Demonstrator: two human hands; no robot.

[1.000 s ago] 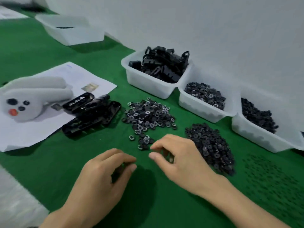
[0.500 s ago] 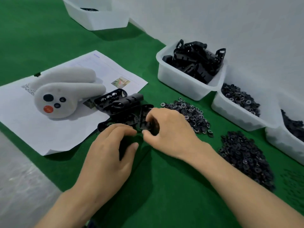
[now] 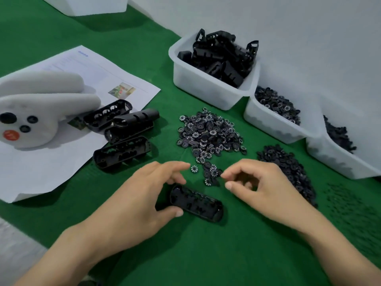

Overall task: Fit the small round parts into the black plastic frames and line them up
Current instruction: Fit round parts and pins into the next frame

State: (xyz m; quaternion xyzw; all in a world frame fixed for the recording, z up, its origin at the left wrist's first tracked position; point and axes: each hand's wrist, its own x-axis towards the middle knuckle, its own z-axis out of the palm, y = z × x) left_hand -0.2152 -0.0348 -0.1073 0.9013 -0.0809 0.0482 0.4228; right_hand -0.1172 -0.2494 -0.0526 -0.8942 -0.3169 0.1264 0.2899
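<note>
While left hand (image 3: 136,201) grips 1 frame (image 3: 198,201) and 3 frames (image 3: 123,151) lie aside, right hand (image 3: 261,188) curls, contents unclear.

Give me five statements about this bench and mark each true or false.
1. The left hand grips a black frame lying on the green mat. True.
2. The white bins by the wall are empty. False: each holds black parts.
3. The pile of numbered wheels sits inside a bin. False: it lies loose on the mat.
4. Spare frames lie at the edge of the paper sheet. True.
5. The white controller rests in a bin. False: it rests on the paper sheet.
</note>
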